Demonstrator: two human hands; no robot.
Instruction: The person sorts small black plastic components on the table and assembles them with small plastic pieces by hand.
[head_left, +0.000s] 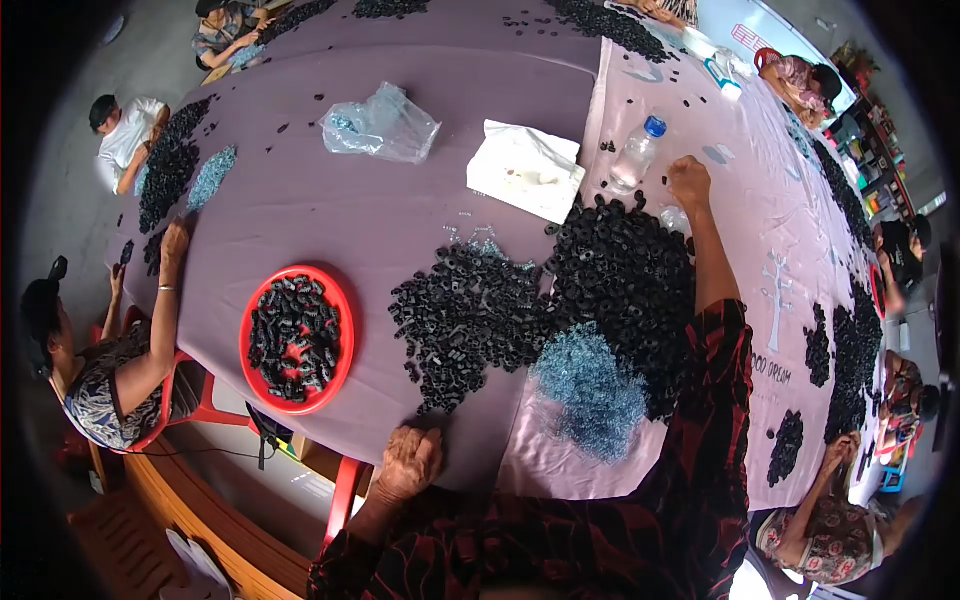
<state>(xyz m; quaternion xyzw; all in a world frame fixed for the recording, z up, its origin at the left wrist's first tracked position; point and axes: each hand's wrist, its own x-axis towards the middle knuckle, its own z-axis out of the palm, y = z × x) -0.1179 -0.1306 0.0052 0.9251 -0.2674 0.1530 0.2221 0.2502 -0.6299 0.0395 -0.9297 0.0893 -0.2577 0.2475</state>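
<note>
My left hand (410,462) rests at the table's near edge with its fingers curled, just below a spread of small black plastic parts (465,320). What it holds, if anything, is hidden. My right hand (688,183) is stretched forward, closed, beside a clear bottle with a blue cap (634,158). A tiny dark piece shows by its fingertips; whether it is gripped I cannot tell. Under my right forearm lies a denser heap of black parts (620,270). Nearer me is a pile of small bluish pieces that look like springs (592,390).
A red round tray (349,350) with longer black pieces stands at left. Beyond lie a white paper packet (520,165) and a clear plastic bag (395,125). Several people sit around the cloth-covered table (280,220) with their own heaps; one person's arm (165,290) reaches in at left.
</note>
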